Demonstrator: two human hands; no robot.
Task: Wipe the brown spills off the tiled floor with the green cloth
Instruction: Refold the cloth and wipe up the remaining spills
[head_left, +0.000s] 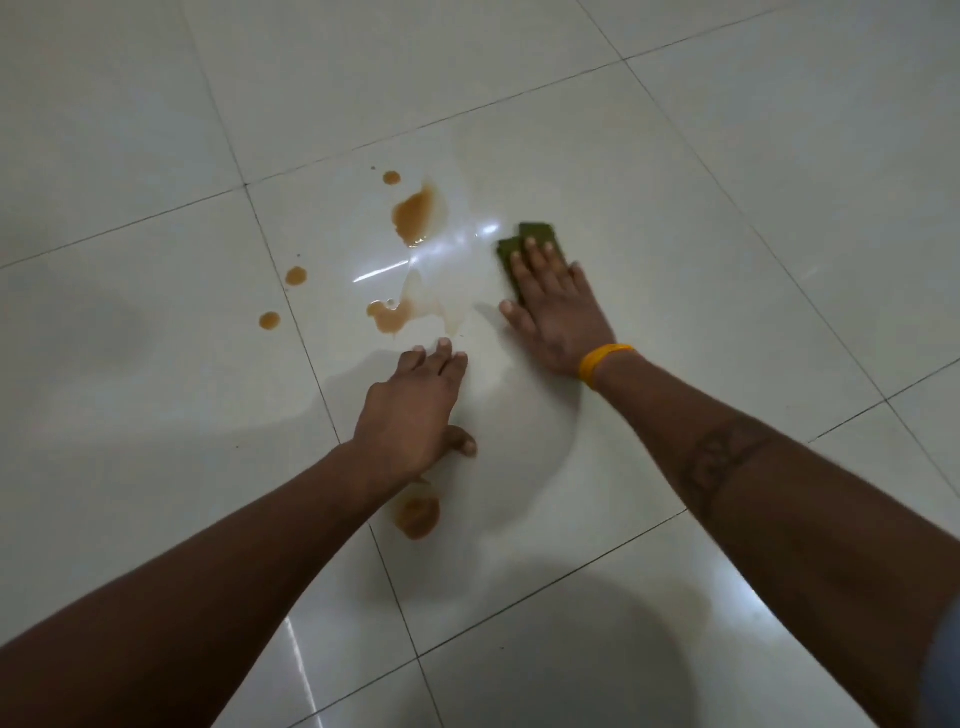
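My right hand (553, 306) presses flat on the folded green cloth (535, 236), which lies on the white tiled floor (727, 260) right of the spills. A large brown puddle (413, 213) sits left of the cloth, with a small drop (391, 177) above it. Another brown patch (389, 316) lies near my left fingertips, trailing a pale wet smear. Two round drops (296, 276) (269, 320) lie further left. My left hand (415, 410) rests fingers spread on the tile, holding nothing. One more brown blot (418, 514) shows just below my left wrist.
Dark grout lines cross the glossy floor. A bright light glare (467, 244) reflects between the big puddle and the cloth. A yellow band (602, 361) circles my right wrist. A shadow (623, 639) falls on the near tiles.
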